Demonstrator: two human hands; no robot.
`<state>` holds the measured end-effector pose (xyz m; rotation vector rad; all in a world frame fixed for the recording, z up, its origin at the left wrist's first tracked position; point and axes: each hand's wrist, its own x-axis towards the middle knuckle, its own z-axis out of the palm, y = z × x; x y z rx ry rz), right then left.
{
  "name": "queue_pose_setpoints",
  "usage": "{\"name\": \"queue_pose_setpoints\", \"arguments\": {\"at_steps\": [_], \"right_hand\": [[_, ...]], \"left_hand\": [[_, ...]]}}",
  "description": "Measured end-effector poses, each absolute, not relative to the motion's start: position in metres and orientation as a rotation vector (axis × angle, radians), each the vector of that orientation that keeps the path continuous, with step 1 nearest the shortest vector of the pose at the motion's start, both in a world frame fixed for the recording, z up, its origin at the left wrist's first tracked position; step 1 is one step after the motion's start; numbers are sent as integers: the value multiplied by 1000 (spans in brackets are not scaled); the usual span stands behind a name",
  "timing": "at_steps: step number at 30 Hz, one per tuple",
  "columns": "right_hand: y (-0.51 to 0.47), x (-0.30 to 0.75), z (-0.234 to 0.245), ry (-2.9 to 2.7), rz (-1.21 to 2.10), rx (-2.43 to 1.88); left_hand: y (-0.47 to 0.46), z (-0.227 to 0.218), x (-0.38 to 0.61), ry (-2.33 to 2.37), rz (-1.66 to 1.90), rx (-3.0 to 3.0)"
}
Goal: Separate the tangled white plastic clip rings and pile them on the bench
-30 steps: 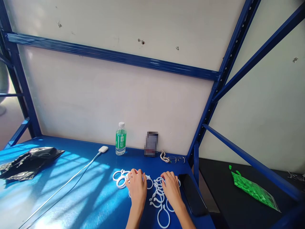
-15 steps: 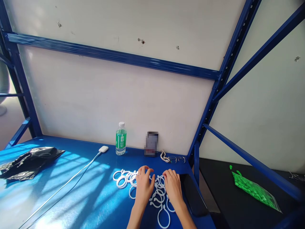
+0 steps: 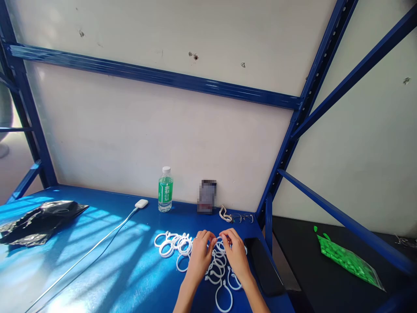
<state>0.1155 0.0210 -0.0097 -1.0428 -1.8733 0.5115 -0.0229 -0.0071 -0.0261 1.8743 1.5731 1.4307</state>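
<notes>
Loose white plastic rings with small clasp ends, like curtain rings, lie on the blue tabletop; one group (image 3: pixel 166 248) is left of my hands and a chain-like row (image 3: pixel 224 296) runs between and below them. My left hand (image 3: pixel 201 251) is pinched at the top of this row, thumb and fingertips together. Facing it, my right hand (image 3: pixel 235 252) pinches too. Between the two sets of fingertips shows part of a white ring (image 3: pixel 218 238), which both hands seem to grip; the fingers hide most of it.
A black phone (image 3: pixel 264 267) lies right of my right hand. Behind stand a water bottle (image 3: pixel 165 191) and a blurred upright device (image 3: pixel 206 198), with glasses (image 3: pixel 243 218) beside. Leftward are a white cable (image 3: pixel 87 256) and a black bag (image 3: pixel 42 224). A bag of green pieces (image 3: pixel 350 262) sits far right.
My left hand has moved right and its spread fingers have closed into a pinch. My right hand has turned inward and raised its fingertips, so the two hands are nearer each other.
</notes>
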Motion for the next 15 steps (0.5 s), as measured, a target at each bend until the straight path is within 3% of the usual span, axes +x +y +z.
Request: {"name": "queue_pose_setpoints", "arguments": {"at_steps": [15], "right_hand": [[15,112,-11,-1819,587,-1117]], "left_hand": [[-9,-21,-14,1334,1444,1605]]}}
